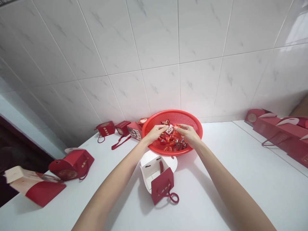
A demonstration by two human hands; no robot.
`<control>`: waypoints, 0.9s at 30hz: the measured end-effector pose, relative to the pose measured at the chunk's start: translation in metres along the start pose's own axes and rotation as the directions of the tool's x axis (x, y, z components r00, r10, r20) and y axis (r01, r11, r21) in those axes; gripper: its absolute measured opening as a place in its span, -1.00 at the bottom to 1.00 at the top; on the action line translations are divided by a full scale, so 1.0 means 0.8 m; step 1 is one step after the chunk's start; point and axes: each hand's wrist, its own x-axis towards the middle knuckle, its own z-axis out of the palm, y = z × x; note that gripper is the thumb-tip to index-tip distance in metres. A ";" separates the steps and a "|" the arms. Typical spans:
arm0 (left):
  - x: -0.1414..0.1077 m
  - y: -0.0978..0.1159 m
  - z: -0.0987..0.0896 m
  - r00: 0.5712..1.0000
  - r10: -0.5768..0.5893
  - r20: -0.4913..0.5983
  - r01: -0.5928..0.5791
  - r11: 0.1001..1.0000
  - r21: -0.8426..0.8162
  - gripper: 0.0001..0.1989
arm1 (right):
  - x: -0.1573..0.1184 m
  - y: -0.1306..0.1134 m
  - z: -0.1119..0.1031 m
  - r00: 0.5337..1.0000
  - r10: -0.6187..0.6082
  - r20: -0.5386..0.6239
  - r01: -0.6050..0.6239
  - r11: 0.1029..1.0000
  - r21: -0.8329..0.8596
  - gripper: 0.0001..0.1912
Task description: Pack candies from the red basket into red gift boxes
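In the middle of the frame, both hands meet over a red plastic basket [187, 119] that holds wrapped sweets [172, 144]. The left hand [155, 134] pinches a white-fronted packet [169, 129] between thumb and fingers. The right hand [190, 134] has its fingertips drawn in at the packet's right side; whether they grip it or the red wrapper beside it, I cannot tell. The packet is held over the sweets with its printed side up, perhaps so that it can be looked at, and a dropped piece would probably land in the basket.

Just below the basket, between the forearms, a red gift box [162, 184] stands open, its white inside showing; that spot presumably keeps it within short reach. Its rope handle [178, 197] hangs to the front, away from the mouth.

The basket's far side is near the tiled wall [158, 89], which limits room at the back. Bare white surface [228, 154] stretches right towards the red boxes [271, 128] at the frame's right edge. On the left, more boxes [69, 166] line the slanting outer edge, so a wide leftward sweep might knock one off.
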 end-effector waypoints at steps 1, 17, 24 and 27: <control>-0.001 0.001 0.000 1.000 -0.004 0.006 0.004 1.000 0.011 -0.50 | -0.001 -0.001 0.000 1.000 0.005 0.018 -0.004 1.000 -0.007 -0.67; 0.006 -0.015 0.002 0.957 -0.269 0.105 0.180 0.841 0.511 -0.46 | 0.006 0.003 -0.002 0.986 0.033 -0.166 -0.025 0.998 0.051 -0.70; -0.002 -0.004 0.016 0.914 -0.335 0.227 -0.023 0.518 0.855 -0.39 | -0.002 -0.006 0.004 0.981 0.083 -0.177 -0.064 0.992 0.110 -0.75; -0.001 -0.005 0.019 0.915 -0.331 0.230 -0.046 0.480 0.876 -0.58 | -0.004 -0.009 0.005 0.977 0.101 -0.186 -0.080 0.990 0.119 -0.79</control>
